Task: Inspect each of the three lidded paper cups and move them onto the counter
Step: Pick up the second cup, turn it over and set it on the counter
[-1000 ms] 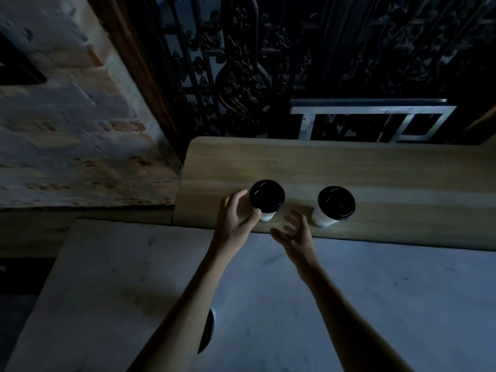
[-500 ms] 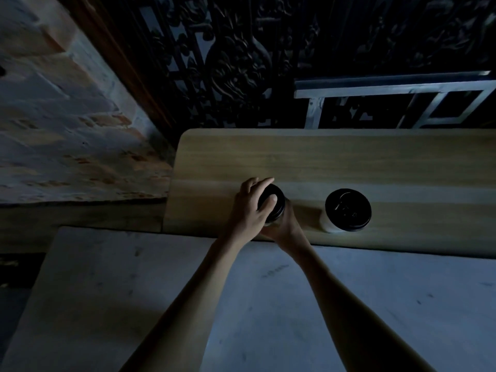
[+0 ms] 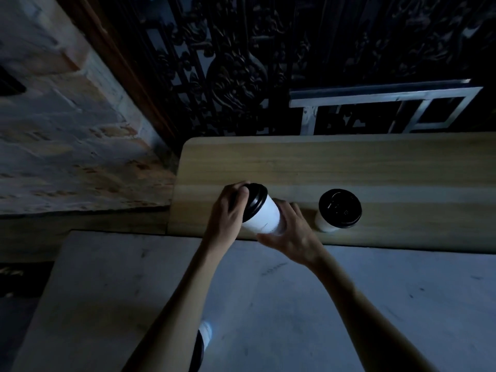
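While both hands work above the wooden shelf (image 3: 349, 162), I log the tilted paper cup (image 3: 264, 217): left hand (image 3: 228, 213) closed over its black lid (image 3: 255, 201), right hand (image 3: 292, 234) wrapped under its base. Second cup (image 3: 338, 210) stands upright just beside. Third cup (image 3: 204, 342) sits on the marble counter (image 3: 295, 318), partly hidden by my left forearm.

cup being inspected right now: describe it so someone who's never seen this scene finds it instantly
Start at the long pale wooden shelf that runs beyond the grey marble counter. At its near left end, the held cup is white with a black lid, gripped by the left hand at the lid and the right hand at the body. Unlike the upright cup standing untouched to its right, it is tipped with its lid to the left.
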`<state>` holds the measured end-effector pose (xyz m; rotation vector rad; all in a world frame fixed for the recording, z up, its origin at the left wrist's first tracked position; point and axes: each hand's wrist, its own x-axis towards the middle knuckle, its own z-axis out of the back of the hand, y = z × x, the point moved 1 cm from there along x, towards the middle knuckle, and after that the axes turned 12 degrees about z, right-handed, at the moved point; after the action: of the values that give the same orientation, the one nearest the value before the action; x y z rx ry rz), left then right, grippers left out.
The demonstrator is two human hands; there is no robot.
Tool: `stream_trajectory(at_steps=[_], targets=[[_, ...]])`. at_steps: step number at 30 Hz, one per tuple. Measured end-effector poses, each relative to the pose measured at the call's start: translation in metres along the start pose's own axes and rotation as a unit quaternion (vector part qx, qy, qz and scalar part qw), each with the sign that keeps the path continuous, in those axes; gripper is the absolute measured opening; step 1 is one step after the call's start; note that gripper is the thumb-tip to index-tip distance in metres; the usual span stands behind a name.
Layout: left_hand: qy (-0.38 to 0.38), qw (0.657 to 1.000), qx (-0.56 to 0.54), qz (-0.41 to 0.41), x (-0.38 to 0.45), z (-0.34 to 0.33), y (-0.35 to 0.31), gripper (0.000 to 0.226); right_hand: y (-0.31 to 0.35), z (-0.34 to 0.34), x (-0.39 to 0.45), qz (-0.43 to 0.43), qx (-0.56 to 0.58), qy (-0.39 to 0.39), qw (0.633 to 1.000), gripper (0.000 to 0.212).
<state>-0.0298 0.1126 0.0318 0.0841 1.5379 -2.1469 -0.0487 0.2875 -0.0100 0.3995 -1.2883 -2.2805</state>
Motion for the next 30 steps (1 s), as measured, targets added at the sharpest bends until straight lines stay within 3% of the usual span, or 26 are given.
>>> stream_trajectory(at_steps=[8, 16, 21, 30], targets=[[0.091, 0.994, -0.012, -0.060, -0.078, 0.041, -0.036, 0.052, 0.099, 0.047, -0.063, 0.058, -0.087, 0.028, 0.994, 0.074], [0.083, 0.985, -0.137, -0.060, -0.163, 0.069, -0.060, 0.048, 0.186, 0.061, -0.129, 0.108, -0.125, 0.033, 0.986, 0.068], [0.073, 0.983, -0.147, -0.082, -0.207, 0.073, -0.070, 0.045, 0.216, 0.067, -0.158, 0.104, -0.120, 0.057, 0.986, 0.085], [0.044, 0.978, -0.148, -0.138, -0.246, 0.079, -0.074, 0.040, 0.246, 0.065, -0.191, 0.119, -0.144, 0.034, 0.982, 0.078]])
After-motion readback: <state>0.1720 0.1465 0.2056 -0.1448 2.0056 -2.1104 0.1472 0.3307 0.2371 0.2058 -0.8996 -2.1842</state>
